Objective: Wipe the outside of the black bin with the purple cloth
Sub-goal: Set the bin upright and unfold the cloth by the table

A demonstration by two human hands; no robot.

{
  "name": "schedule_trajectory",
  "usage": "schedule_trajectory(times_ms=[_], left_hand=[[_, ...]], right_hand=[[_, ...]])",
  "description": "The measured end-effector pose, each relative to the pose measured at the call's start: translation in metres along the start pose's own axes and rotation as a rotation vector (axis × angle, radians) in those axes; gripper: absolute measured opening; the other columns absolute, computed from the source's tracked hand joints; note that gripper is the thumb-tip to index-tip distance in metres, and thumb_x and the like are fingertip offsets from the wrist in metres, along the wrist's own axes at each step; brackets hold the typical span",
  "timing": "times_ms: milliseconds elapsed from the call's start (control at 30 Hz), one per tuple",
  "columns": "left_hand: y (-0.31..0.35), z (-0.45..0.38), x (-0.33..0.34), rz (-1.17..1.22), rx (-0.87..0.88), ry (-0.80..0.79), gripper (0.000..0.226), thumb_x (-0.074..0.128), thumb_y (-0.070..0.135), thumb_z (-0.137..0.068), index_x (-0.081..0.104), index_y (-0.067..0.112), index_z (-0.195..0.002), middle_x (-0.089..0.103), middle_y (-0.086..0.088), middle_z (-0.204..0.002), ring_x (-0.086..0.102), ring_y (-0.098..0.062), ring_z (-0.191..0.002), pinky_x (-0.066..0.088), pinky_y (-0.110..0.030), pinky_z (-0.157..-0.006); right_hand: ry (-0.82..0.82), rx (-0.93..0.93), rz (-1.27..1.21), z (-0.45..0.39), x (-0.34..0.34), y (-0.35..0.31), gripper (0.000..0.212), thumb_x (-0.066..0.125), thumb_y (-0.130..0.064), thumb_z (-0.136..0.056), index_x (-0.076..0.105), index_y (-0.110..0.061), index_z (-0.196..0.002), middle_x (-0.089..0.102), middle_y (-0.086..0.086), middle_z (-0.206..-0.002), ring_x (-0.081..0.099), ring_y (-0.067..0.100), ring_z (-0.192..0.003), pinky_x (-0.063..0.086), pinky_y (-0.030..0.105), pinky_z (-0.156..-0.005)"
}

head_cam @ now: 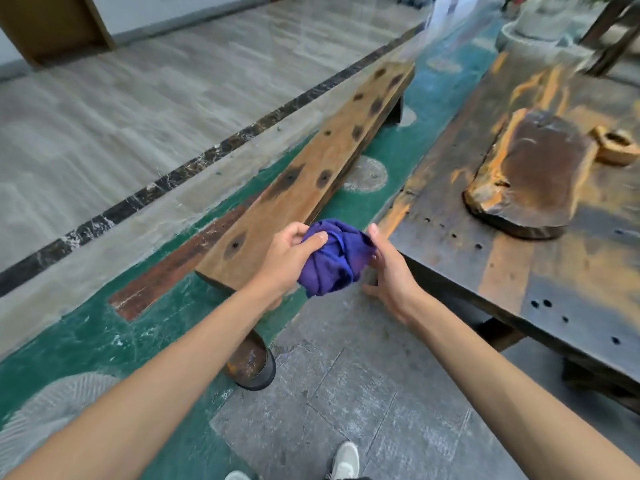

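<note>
Bunching the purple cloth (334, 258): left hand (289, 261) fingers pinch it, right hand (389, 271) fingers spread; form a firm pad.

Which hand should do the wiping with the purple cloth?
Probably the left hand: its fingers already curl around the bunched purple cloth. The right hand only rests straight fingers against its side. No black bin is visible.
</note>
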State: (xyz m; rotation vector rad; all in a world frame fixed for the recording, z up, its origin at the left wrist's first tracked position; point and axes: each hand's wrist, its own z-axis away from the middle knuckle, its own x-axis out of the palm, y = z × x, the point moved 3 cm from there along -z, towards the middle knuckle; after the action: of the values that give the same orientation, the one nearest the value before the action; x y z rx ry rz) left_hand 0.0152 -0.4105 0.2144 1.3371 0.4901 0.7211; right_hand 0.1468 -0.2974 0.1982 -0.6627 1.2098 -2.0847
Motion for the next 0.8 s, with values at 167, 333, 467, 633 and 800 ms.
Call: schedule_trajectory(times_ms=[167,333,467,633,800], left_hand=[[0.038,0.005,0.035,0.086,-0.017,0.028,0.023,0.072,0.012,-0.089,0.057,0.003,-0.103,0.068,-0.014,-0.093,0.062,-0.019,-0.077,0.05,-0.031,-0.074],[0.053,0.016,0.055,0.24,-0.092,-0.109,0.05,0.078,0.02,-0.079,0.055,0.0,-0.119,0.074,-0.009,-0.09,0.069,-0.02,-0.075,0.057,-0.031,-0.067],[0.06,0.014,0.051,0.373,-0.075,-0.147,0.058,0.077,0.017,-0.07,0.054,0.002,-0.121,0.074,-0.01,-0.095,0.072,-0.014,-0.077,0.061,-0.027,-0.072],[0.06,0.007,0.04,0.335,-0.101,-0.129,0.054,0.079,0.007,-0.073,0.052,0.016,-0.119,0.071,-0.01,-0.108,0.072,-0.017,-0.082,0.06,-0.032,-0.069],[0.06,0.004,0.056,0.022,-0.097,-0.174,0.047,0.065,0.002,-0.089,0.064,0.041,-0.115,0.069,-0.008,-0.1,0.065,-0.019,-0.077,0.055,-0.031,-0.064]], right_hand=[[0.084,-0.403,0.262,0.035,-0.019,-0.041,0.089,0.076,-0.066,-0.067,0.041,-0.038,-0.145,0.051,-0.01,-0.138,0.054,0.003,-0.125,0.044,0.02,-0.099],[-0.026,-0.554,0.34,0.052,-0.027,-0.06,0.072,0.088,-0.03,-0.076,0.053,-0.032,-0.14,0.064,0.001,-0.127,0.071,0.022,-0.108,0.058,0.029,-0.089],[-0.002,-0.467,0.07,0.055,-0.048,-0.062,0.02,0.073,-0.004,-0.091,0.075,-0.015,-0.108,0.077,0.008,-0.107,0.074,0.011,-0.088,0.059,0.027,-0.071],[0.187,-0.358,-0.095,0.054,-0.085,-0.052,0.02,0.066,0.001,-0.094,0.067,-0.016,-0.104,0.066,0.023,-0.121,0.074,0.016,-0.082,0.062,0.032,-0.07],[0.212,-0.272,0.119,0.049,-0.085,-0.043,0.046,0.047,0.007,-0.092,0.079,-0.026,-0.092,0.063,0.012,-0.109,0.07,0.007,-0.076,0.064,0.03,-0.073]])
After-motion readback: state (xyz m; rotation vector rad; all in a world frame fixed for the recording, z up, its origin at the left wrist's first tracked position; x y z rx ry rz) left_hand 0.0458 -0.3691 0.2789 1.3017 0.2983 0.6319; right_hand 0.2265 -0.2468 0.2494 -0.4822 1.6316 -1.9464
